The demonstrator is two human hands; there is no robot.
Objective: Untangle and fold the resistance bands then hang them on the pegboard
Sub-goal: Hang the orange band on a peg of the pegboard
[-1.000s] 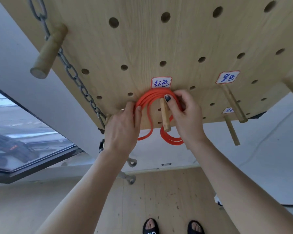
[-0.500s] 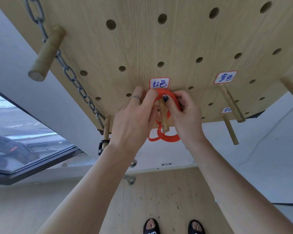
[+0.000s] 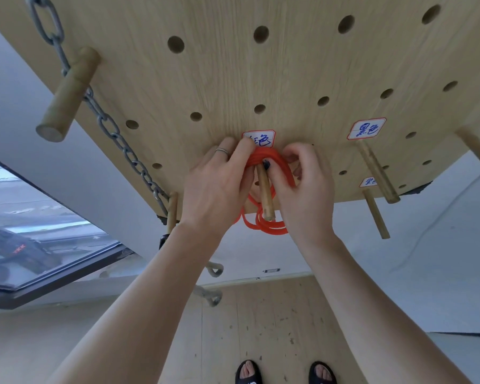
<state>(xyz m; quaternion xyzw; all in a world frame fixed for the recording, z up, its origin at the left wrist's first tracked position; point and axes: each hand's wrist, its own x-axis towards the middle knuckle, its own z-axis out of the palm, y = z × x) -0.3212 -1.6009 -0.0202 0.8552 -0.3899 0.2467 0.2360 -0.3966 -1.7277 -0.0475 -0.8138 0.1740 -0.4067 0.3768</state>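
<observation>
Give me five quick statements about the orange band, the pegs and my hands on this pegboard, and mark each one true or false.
1. The orange band is looped over a wooden peg. True.
2. Only one hand touches the band. False: the left hand and the right hand are both on it at the peg.
3. A metal chain hangs down the left side of the pegboard. True.
4. The peg below the right-hand label already carries a band. False: that peg is bare.
5. Part of the band hangs below the peg's tip. True: its loops dangle under the board's edge.
</observation>
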